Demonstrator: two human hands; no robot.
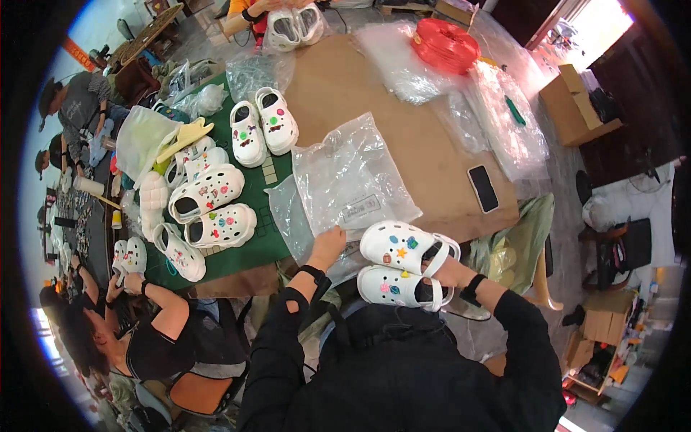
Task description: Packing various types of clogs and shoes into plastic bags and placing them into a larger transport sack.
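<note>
Pair of white clogs [403, 266] with coloured charms: at the near edge of the desk [345, 86], held at the heels in the closed grip of the right hand [448, 272]. Left hand [327, 241]: just left of the clogs, fingers pinching a clear plastic bag [353, 176]. Black phone [483, 188]: right of the bag.

My right hand [445, 274] sits mostly behind the clogs [403, 265], so I can't see its fingers. The near edge of the desk [432, 165] is hidden behind my torso. The charms on the clogs are too small to make out. The top edge crops another person's clogs [295, 25].
</note>
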